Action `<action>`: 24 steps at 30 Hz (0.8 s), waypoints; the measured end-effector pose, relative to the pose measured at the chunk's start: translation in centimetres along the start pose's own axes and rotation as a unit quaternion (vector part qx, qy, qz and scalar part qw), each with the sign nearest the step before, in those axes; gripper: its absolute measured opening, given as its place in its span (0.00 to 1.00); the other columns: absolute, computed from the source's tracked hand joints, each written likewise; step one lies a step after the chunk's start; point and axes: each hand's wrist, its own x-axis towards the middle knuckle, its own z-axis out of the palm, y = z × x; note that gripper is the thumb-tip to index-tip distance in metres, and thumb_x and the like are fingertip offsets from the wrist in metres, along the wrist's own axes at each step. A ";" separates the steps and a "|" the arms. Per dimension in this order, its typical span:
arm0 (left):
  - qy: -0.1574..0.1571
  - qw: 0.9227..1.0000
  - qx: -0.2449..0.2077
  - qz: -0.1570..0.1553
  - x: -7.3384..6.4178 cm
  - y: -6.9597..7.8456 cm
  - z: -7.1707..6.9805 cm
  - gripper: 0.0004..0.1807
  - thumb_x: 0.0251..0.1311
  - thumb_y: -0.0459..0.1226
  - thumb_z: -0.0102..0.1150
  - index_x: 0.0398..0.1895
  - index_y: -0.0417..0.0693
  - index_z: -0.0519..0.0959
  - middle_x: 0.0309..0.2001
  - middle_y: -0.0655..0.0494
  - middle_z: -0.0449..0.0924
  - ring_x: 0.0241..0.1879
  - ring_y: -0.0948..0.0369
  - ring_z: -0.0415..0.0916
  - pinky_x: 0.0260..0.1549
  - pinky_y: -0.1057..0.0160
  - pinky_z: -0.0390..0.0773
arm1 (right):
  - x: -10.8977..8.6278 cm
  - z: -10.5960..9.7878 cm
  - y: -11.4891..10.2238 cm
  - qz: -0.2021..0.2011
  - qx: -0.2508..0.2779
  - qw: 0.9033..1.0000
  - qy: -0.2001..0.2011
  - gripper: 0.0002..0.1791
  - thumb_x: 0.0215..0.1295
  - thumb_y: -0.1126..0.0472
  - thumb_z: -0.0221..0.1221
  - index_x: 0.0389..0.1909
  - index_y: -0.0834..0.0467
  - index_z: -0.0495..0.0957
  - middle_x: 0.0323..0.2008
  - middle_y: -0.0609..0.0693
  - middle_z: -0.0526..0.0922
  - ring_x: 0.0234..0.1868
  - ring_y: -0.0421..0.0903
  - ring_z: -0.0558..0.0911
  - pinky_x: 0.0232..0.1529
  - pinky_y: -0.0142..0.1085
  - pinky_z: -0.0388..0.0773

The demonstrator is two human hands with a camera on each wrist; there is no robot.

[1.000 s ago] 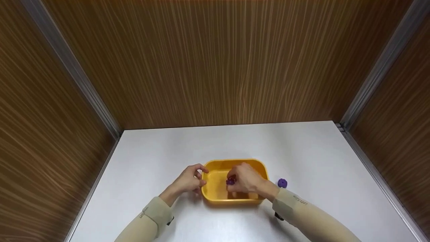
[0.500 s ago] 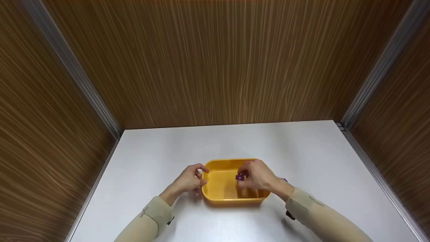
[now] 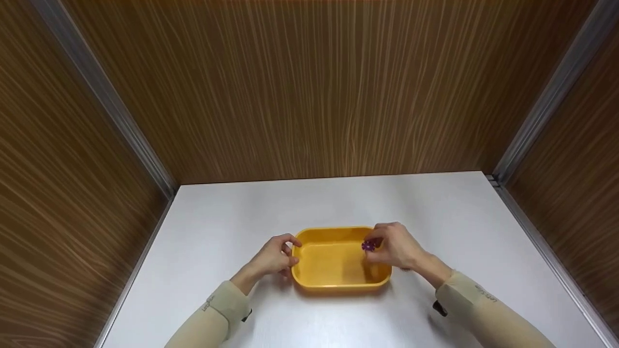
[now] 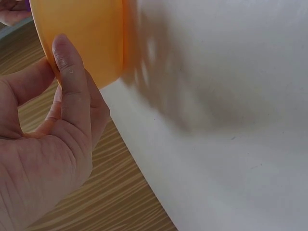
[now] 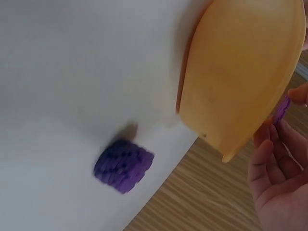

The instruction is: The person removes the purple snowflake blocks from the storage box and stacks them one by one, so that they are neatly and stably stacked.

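Note:
A yellow plastic tub (image 3: 338, 287) with rounded corners stands on the white table. My left hand (image 3: 270, 256) grips its left rim between thumb and fingers, as the left wrist view also shows at the tub wall (image 4: 91, 41). Over the tub's right end, my right hand (image 3: 399, 247) pinches a small purple notched disc (image 3: 368, 246) in its fingertips. The right wrist view catches this disc (image 5: 282, 109) edge-on, just past the rim. In that view a stack of similar purple discs (image 5: 124, 166) sits on the table outside the tub; in the head view my right hand covers it.
The white tabletop (image 3: 232, 212) reaches back to a tall wood-grain panel (image 3: 319, 92). More wood-grain panels flank it, with metal rails (image 3: 537, 246) along the sides. The tub's floor (image 3: 329, 261) shows bare yellow in the head view.
My right hand has moved right and slightly back with the disc, from the tub's middle to its right end. It now covers the stack in the head view. My left hand stays put.

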 end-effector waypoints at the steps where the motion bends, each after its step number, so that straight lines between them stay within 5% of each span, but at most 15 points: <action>1: 0.000 1.000 0.000 0.001 0.0 0.0 0.0 0.23 0.67 0.24 0.67 0.65 0.35 0.80 0.34 0.55 0.71 0.22 0.61 0.79 0.26 0.59 0.92 | -0.2 -0.2 0.2 0.001 0.000 1.000 0.005 0.10 0.58 0.57 0.78 0.39 0.56 0.95 0.32 0.47 0.92 0.32 0.41 0.87 0.37 0.33 0.91; 16: 0.003 1.000 0.011 -0.011 0.0 0.1 -0.1 0.23 0.68 0.26 0.68 0.65 0.38 0.80 0.35 0.56 0.69 0.23 0.61 0.76 0.26 0.60 0.92 | -2.7 -2.6 2.2 0.011 -0.022 0.999 0.039 0.09 0.54 0.61 0.80 0.37 0.55 0.94 0.31 0.46 0.91 0.31 0.41 0.87 0.35 0.42 0.93; 24: 0.005 1.000 0.010 -0.018 0.0 0.1 0.0 0.22 0.69 0.26 0.69 0.65 0.40 0.81 0.36 0.55 0.71 0.23 0.60 0.77 0.27 0.62 0.91 | -3.9 -2.9 3.2 0.031 -0.048 0.997 0.056 0.10 0.54 0.60 0.79 0.37 0.56 0.94 0.31 0.45 0.91 0.31 0.46 0.88 0.35 0.36 0.89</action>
